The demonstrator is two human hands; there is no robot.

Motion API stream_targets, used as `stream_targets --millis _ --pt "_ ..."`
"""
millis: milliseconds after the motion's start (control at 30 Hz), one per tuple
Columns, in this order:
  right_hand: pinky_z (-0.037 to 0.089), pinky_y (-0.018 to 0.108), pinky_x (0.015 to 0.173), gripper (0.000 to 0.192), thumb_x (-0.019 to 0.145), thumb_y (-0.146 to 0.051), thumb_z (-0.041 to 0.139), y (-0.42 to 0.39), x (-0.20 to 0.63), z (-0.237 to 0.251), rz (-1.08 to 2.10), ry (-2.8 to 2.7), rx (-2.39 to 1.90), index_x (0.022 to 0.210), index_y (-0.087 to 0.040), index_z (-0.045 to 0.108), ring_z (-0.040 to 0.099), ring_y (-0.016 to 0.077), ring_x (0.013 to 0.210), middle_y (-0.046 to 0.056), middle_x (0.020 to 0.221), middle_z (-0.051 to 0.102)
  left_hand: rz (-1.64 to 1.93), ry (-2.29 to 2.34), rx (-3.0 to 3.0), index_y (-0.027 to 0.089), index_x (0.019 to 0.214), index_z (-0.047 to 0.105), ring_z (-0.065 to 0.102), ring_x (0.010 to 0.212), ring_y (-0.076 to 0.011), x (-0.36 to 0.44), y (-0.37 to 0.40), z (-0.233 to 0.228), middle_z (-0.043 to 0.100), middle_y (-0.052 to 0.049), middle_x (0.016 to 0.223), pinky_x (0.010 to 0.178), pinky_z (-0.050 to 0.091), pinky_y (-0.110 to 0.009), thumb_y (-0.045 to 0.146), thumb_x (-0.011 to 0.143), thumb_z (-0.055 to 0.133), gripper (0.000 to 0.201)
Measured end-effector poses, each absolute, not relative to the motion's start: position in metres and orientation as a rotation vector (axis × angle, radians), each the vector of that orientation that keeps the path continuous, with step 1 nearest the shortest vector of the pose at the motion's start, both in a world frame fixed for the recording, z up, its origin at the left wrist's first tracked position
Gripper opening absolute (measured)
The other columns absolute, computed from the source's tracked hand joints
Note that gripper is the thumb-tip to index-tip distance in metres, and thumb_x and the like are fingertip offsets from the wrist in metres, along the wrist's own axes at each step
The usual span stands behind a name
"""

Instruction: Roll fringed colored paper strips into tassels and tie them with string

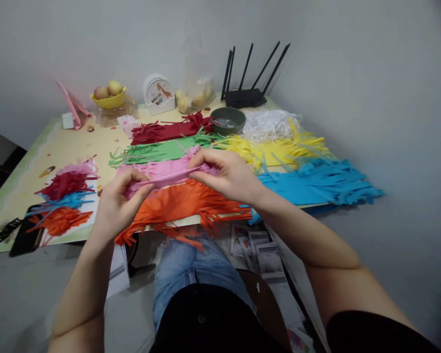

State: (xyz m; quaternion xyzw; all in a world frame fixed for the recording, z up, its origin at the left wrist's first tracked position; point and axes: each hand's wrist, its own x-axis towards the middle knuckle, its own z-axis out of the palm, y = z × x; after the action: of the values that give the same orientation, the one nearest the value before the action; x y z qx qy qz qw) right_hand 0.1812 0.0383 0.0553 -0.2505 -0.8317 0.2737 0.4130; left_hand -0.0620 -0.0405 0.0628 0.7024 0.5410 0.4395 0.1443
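Between my hands stretches a strip of pink fringed tissue paper (168, 179), its near edge folded or rolled. My left hand (118, 202) pinches its left part between thumb and fingers. The right part is pinched by my right hand (226, 175). Below the hands lies orange fringed paper (172, 202), its strips hanging over the table's front edge. Green fringed paper (165, 151) and dark red fringed paper (172, 130) lie behind the pink one. Yellow fringed paper (270, 149) and blue fringed paper (308, 182) spread out to the right.
Finished-looking paper tassels (64, 186) and a phone (26, 235) are on the left of the table. At the back are a yellow fruit bowl (110, 101), a coaster holder (159, 100), a dark bowl (228, 122), white shreds (268, 126) and a router (244, 98).
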Motion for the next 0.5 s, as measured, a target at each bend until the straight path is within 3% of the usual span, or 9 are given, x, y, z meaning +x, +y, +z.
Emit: stream_targets --millis 167,267,400,500 --pt "0.053 0.024 0.064 0.017 0.088 -0.031 0.069 0.038 0.18 0.056 1.203 -1.864 -0.546 0.091 -0.014 0.072 0.069 0.0126 0.068 0.003 0.077 0.073 1.351 1.298 1.512 0.019 0.09 0.065 0.069 0.06 -0.0165 -0.061 -0.042 0.059 0.068 0.0 0.068 0.059 0.057 -0.027 0.032 0.082 0.077 0.019" --pt "0.056 0.023 0.066 0.017 0.087 -0.027 0.068 0.037 0.178 0.054 1.303 -1.776 -0.488 0.094 -0.016 0.078 0.069 0.0109 0.067 0.002 0.076 0.074 1.394 1.225 1.377 0.017 0.093 0.073 0.069 0.059 -0.0159 -0.059 -0.043 0.059 0.068 -0.001 0.064 0.056 0.057 -0.026 0.03 0.081 0.076 0.017" --pt "0.057 0.021 0.064 0.016 0.084 -0.02 0.065 0.039 0.173 0.05 1.362 -1.676 -0.466 0.088 -0.016 0.08 0.069 0.0102 0.066 0.003 0.074 0.076 1.511 1.136 1.299 0.017 0.079 0.076 0.065 0.056 -0.0121 -0.052 -0.042 0.061 0.067 -0.001 0.062 0.06 0.059 -0.025 0.017 0.076 0.072 0.005" --pt "0.056 0.021 0.063 0.016 0.08 -0.017 0.063 0.041 0.169 0.045 1.372 -1.642 -0.447 0.081 -0.014 0.078 0.069 0.0106 0.065 0.004 0.074 0.076 1.58 1.104 1.308 0.018 0.069 0.072 0.061 0.055 -0.0106 -0.05 -0.042 0.059 0.064 0.001 0.06 0.068 0.061 -0.028 0.013 0.072 0.067 0.008"
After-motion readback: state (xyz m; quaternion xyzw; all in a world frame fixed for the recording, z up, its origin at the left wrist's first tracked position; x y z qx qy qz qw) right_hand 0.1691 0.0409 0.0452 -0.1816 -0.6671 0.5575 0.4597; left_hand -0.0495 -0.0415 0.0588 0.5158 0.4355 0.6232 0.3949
